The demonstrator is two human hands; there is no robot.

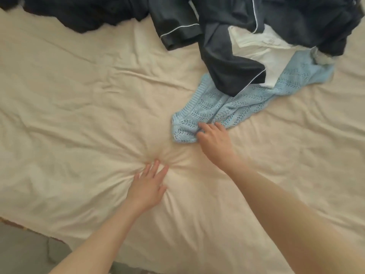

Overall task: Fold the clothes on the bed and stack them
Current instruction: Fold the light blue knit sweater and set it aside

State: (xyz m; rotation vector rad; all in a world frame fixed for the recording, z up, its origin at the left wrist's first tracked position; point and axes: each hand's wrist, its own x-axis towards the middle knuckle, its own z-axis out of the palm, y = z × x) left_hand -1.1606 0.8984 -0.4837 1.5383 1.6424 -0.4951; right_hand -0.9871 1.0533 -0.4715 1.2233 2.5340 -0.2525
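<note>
Both forearms reach in from the bottom edge onto the bed [69, 99], which wears a creased cream sheet. Left hand [147, 184] lies flat, fingers straight and slightly spread, pressing the sheet so that wrinkles fan out from the fingertips; it holds nothing. Right hand [214, 139] sits further up, its fingers curled into the near end of the blue knit [221, 109], bunching the fabric in a pinch. That knit is pale blue with openwork rows and a ribbed hem, stretched out crumpled toward the upper right. Its far part is covered by a dark garment [229, 56] with white piping, and a white garment [264, 48] shows between them. More dark clothes [83, 12] run along the top edge, cut off by the frame; how many pieces lie there is hard to tell.
</note>
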